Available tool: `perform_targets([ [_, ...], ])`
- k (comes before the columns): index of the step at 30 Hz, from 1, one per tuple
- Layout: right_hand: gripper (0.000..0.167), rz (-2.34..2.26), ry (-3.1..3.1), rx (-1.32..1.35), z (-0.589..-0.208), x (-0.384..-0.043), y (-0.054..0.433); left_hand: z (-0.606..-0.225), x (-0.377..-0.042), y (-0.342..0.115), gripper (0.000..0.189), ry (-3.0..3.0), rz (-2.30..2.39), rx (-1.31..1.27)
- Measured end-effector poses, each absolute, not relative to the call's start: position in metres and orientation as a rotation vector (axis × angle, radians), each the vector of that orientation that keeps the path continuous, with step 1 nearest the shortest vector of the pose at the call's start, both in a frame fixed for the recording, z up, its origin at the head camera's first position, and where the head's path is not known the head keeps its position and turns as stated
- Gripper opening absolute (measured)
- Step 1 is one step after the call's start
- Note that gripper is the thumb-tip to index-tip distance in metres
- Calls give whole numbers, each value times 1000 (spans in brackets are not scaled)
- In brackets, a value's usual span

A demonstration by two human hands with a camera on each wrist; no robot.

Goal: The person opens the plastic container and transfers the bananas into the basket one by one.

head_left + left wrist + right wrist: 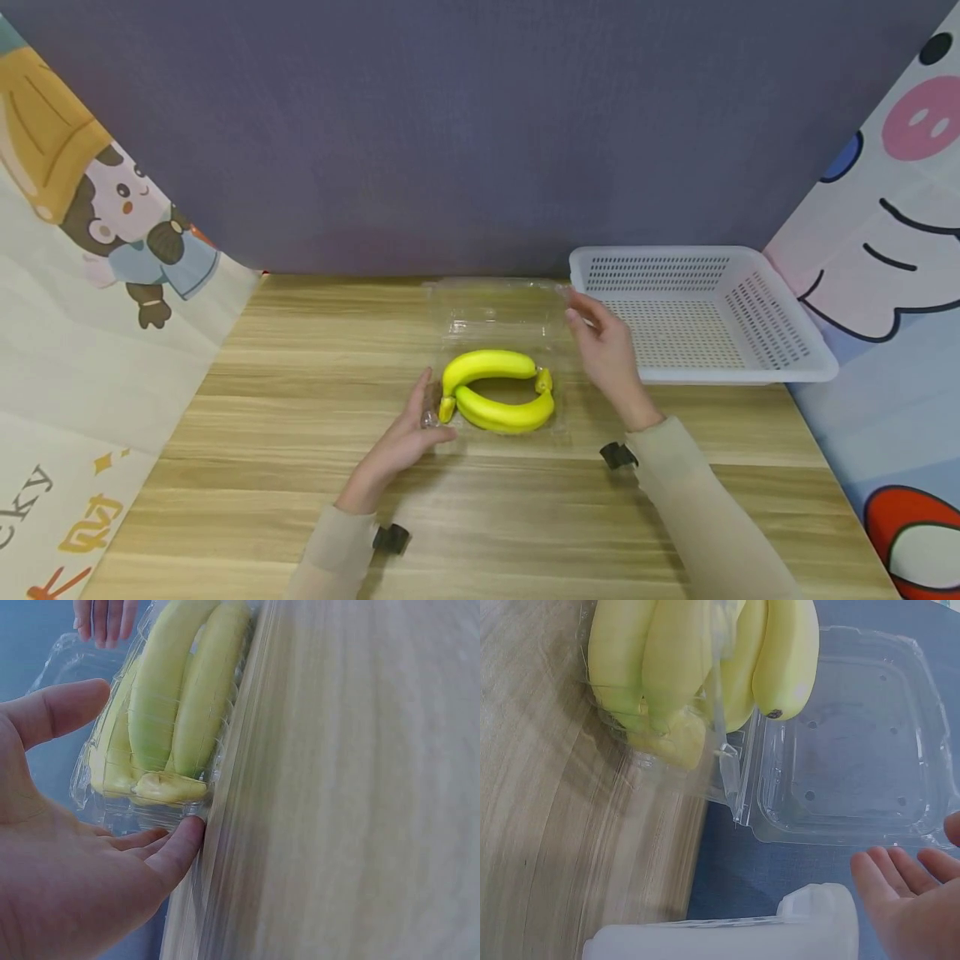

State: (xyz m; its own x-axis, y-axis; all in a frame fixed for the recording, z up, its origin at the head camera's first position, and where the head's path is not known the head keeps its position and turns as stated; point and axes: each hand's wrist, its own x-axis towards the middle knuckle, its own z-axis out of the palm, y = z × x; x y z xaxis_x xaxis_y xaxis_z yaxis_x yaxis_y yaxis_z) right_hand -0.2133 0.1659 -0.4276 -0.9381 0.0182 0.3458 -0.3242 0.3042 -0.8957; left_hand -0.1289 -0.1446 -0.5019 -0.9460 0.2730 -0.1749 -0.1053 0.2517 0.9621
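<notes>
Nearest, pale sleeves [701, 508] with a small black device [391, 539] at each wrist, above a wood-grain counter [285, 433]. Ahead of these, left hand [401, 440] loose and ungripped, fingers extended to touch the near left end of a clear plastic box [560, 417], thumb apart from the fingers. Between the hands and toward the left one, yellow bananas [506, 416], lying curved in the box, with more than one layer visible from the left wrist. Slightly farther out, right hand [611, 358] also unclenched, fingers nearly straight, at the right corner of the clear lid [491, 312]; impossible to tell how firm the contact. Lid folded back, beyond the bananas. Just beyond and to the right of the right hand, a white slotted basket [675, 375]. Farthest from both hands, a grey-blue backdrop [487, 133], flanked by cartoon-printed sheets [892, 217].
</notes>
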Motion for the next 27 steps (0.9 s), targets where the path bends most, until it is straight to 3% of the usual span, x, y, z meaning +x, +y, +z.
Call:
perform_targets([
  [27, 37, 1588, -2332, 368, -427, -204, 167, -502, -129, -143, 109, 2226, 1736, 135],
])
